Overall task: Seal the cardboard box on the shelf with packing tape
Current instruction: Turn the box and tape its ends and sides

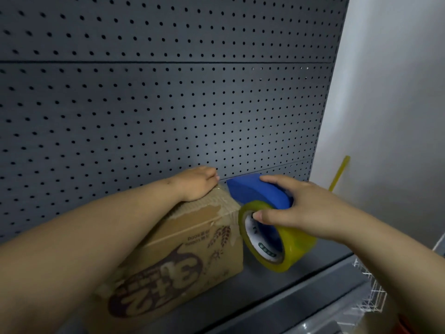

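Just one cardboard box (183, 256) under left hand (196, 183) laid flat, one tape dispenser (267, 227) in right hand (301, 210)

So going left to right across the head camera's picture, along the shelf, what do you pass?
Cardboard box with the left hand resting on top → blue tape dispenser → yellowish tape roll gripped by the right hand → yellow stick against the wall → white wire rack.
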`<state>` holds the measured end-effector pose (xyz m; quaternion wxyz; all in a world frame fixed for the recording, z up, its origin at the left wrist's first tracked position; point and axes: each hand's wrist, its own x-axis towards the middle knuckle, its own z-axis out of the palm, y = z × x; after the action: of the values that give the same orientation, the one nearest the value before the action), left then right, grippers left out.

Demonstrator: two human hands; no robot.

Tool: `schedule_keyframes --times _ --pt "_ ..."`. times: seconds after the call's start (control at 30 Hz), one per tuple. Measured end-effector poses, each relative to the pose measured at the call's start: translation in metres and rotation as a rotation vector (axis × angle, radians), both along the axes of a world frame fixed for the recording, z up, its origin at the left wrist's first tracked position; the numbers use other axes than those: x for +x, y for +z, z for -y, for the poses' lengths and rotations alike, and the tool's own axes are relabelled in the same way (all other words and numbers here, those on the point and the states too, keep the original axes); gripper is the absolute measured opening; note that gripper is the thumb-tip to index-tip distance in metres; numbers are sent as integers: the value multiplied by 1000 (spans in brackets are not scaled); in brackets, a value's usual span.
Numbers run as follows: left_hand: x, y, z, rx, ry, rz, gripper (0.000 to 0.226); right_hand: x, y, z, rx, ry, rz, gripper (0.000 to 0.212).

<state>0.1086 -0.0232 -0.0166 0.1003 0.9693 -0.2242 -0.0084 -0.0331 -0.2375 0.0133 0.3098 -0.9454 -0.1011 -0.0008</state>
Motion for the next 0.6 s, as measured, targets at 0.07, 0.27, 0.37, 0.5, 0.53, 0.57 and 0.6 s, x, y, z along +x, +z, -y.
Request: schedule_keyframes --times 0.07,0.27,0.37,0.5,0.53,0.57,0.6 --pt "-1 -1 0 3 7 9 36 -2 -4 1 -35 9 18 85" --pt "-5 0 4 28 32 25 35 -15 -11 1 -76 11 11 96" --pt "-6 1 5 30 45 19 35 -26 -13 3 -41 0 15 96" --pt "-7 3 4 35 53 12 34 -43 -11 11 62 -16 -13 92" --pt "-8 3 4 36 53 11 34 -46 -8 11 117 -26 -21 92" --pt "-8 3 4 33 54 10 34 -47 -5 12 181 -39 -32 93" --pt "-9 3 4 27 56 9 34 -48 0 12 242 -53 -43 95"
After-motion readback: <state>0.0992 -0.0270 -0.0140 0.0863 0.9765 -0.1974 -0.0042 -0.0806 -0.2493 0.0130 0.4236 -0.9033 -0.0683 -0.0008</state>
